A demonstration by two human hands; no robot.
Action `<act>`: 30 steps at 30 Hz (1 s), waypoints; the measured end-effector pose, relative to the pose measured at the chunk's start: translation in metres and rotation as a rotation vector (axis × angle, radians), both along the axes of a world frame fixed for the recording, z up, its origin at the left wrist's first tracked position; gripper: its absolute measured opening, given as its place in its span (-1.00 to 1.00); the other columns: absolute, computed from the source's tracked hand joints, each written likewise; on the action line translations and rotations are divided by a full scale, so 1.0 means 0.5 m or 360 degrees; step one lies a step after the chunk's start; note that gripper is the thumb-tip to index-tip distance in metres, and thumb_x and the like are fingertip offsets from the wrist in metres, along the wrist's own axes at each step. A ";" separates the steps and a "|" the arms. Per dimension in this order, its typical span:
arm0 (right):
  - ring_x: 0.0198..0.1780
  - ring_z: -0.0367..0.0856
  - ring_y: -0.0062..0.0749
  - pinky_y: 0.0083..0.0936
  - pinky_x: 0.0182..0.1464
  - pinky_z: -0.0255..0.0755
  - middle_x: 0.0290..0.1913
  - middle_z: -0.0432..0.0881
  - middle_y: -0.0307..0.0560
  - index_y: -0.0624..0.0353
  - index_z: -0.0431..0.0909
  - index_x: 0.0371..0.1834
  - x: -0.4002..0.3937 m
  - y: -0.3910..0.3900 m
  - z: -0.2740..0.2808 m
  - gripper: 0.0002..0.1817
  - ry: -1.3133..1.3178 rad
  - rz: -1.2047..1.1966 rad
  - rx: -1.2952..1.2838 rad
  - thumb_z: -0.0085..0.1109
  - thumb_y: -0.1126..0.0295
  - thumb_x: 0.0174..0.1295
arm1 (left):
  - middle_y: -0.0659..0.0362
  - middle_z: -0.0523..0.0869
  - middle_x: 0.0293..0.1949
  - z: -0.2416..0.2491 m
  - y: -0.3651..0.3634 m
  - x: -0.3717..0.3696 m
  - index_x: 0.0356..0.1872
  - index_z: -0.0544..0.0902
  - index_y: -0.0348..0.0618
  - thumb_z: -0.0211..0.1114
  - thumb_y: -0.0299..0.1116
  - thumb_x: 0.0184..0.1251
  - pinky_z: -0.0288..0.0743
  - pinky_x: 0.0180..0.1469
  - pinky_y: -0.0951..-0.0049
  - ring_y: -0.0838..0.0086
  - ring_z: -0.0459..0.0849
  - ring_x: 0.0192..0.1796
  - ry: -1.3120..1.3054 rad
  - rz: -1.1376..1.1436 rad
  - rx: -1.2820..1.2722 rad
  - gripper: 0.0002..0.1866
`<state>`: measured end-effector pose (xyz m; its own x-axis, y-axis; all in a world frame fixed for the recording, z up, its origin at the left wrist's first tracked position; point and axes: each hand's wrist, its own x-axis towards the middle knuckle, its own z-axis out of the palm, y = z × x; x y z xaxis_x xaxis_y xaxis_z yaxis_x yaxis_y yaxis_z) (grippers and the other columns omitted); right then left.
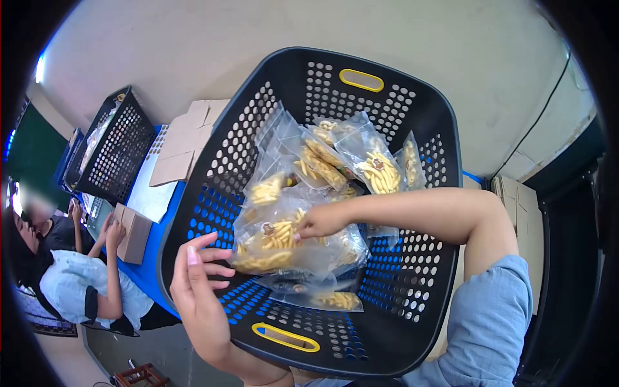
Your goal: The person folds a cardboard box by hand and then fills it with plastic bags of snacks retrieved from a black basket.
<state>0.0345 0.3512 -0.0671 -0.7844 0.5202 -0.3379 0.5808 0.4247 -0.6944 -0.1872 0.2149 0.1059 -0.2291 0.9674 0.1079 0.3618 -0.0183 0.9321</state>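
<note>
A large black perforated plastic basket [393, 345] with yellow-edged handle openings stands right before me. Inside it lies a heap of clear plastic bags of yellow stick-shaped snacks [380, 173]. My right hand [322, 221] reaches in over the basket's right side, its thumb and fingers closed on a clear snack bag [277, 235] near the middle of the heap. At the near left rim is my left hand [203, 290], fingers spread and holding nothing, close to that bag's left end.
Flattened cardboard [184, 138] lies on the blue table [155, 248] to the left. Farther left stand another black basket [113, 151] with packets and a brown cardboard box [133, 235] near two people's hands. More cardboard [523, 219] leans at the right by the wall.
</note>
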 end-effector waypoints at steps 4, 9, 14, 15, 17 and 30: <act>-0.28 0.71 -0.27 -0.33 -0.24 0.63 -0.31 0.73 0.09 0.42 0.64 -0.20 0.030 0.047 0.003 -0.46 -0.0451 -0.0702 -0.0688 -0.07 0.05 0.35 | 0.14 0.70 -0.30 -0.001 0.001 0.005 -0.01 0.59 -0.26 -0.19 -0.05 0.57 0.39 -0.32 0.64 0.63 0.57 -0.38 0.0065 0.0057 -0.0010 -0.50; -0.23 0.71 -0.26 -0.35 -0.25 0.64 -0.12 0.69 0.04 0.36 0.58 -0.03 0.110 0.027 -0.139 -0.52 -0.1723 -0.0545 -0.1257 0.11 0.09 0.27 | 0.17 0.69 -0.31 0.014 0.000 0.010 -0.02 0.58 -0.29 -0.17 -0.07 0.57 0.37 -0.31 0.63 0.65 0.55 -0.40 0.0091 0.0129 -0.0141 -0.51; -0.20 0.70 -0.23 -0.27 -0.24 0.64 -0.09 0.68 0.03 0.30 0.54 0.04 0.123 -0.048 -0.209 -0.52 -0.1208 -0.0703 -0.0832 0.17 0.10 0.24 | 0.16 0.69 -0.31 0.014 -0.001 0.007 -0.03 0.59 -0.28 -0.17 -0.07 0.56 0.37 -0.31 0.61 0.63 0.55 -0.40 0.0106 0.0079 -0.0085 -0.52; -0.19 0.69 -0.22 -0.25 -0.24 0.64 -0.09 0.68 0.03 0.29 0.54 0.05 0.120 -0.055 -0.215 -0.51 -0.1042 -0.0770 -0.0687 0.18 0.11 0.23 | 0.16 0.69 -0.31 0.013 -0.003 0.005 -0.03 0.59 -0.28 -0.17 -0.08 0.56 0.37 -0.31 0.61 0.63 0.55 -0.40 0.0085 0.0070 -0.0063 -0.52; -0.18 0.69 -0.21 -0.22 -0.23 0.64 -0.08 0.67 0.02 0.27 0.52 0.08 0.123 -0.077 -0.221 -0.50 -0.0677 -0.0923 -0.0526 0.20 0.11 0.22 | 0.14 0.69 -0.30 0.004 -0.003 -0.001 -0.02 0.59 -0.28 -0.18 -0.09 0.57 0.37 -0.31 0.60 0.61 0.56 -0.39 0.0084 0.0113 -0.0052 -0.52; 0.00 0.62 -0.22 -0.39 0.04 0.56 0.09 0.52 0.25 0.25 0.21 0.38 -0.012 -0.052 0.002 -0.11 0.0596 -0.1156 -0.1419 0.32 -0.07 0.11 | 0.14 0.70 -0.31 -0.006 0.002 -0.003 -0.02 0.60 -0.26 -0.18 -0.08 0.58 0.37 -0.33 0.63 0.62 0.58 -0.39 0.0045 -0.0016 0.0007 -0.52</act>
<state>0.0286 0.3253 -0.0663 -0.5322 0.5799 -0.6169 0.1856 -0.6310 -0.7532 -0.1888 0.2158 0.1027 -0.2162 0.9691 0.1185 0.3878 -0.0262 0.9214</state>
